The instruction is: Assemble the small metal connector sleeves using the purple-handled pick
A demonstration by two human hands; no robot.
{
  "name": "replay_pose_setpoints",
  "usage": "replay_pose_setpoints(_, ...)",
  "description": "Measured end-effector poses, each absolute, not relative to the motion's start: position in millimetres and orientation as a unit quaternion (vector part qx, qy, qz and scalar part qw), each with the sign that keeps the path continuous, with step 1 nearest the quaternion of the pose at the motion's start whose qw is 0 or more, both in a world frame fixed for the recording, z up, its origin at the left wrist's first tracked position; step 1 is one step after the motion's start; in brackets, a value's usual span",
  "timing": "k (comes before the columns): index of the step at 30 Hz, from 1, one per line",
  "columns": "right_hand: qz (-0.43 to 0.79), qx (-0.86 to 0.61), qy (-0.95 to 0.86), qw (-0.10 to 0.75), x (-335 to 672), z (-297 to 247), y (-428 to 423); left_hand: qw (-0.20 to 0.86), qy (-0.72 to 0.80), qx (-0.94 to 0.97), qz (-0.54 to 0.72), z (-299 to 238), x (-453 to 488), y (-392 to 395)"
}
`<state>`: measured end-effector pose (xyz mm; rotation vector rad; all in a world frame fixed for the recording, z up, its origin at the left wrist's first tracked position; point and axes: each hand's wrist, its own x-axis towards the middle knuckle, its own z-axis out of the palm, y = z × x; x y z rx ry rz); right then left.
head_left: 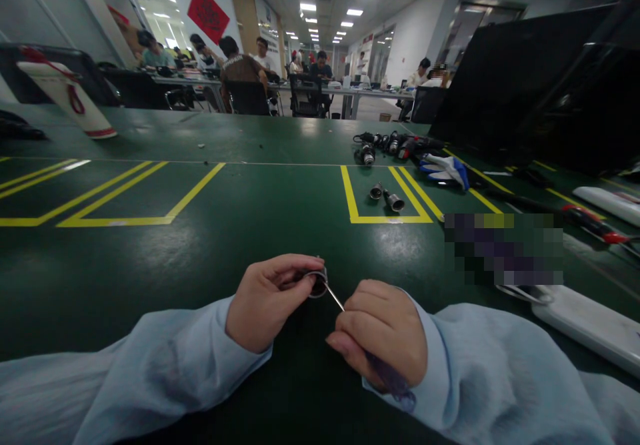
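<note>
Work on the cup (321, 290) looks mid-step: you have it over the near tabletop (280, 198). Left grip (265, 301) pinched on its wall, thumb against fingers; right grip (383, 331) closed round the driver (393, 383), tip at the rim. Whether it bites a screw, can't tell. Cup's mouth faces you; inside too dark to read. The yellow square (385, 219) contains two metal fittings (396, 201), done or waiting unclear. More parts (369, 156) heaped beyond, near the glove (447, 170).
</note>
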<state>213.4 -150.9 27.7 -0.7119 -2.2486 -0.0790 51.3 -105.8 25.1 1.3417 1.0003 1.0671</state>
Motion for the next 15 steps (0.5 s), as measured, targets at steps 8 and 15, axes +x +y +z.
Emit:
replay_pose_setpoints(8,-0.036,-0.271,-0.895,0.352,214.2,28.2,-150.9,0.530,0.415,0.587,0.450,24.2,50.0,-107.1)
replay_pose_setpoints(15,-0.049,-0.303,-0.881,0.360,212.1,24.6,-150.4,0.529,0.418,0.598,0.434,23.1,50.0,-105.6)
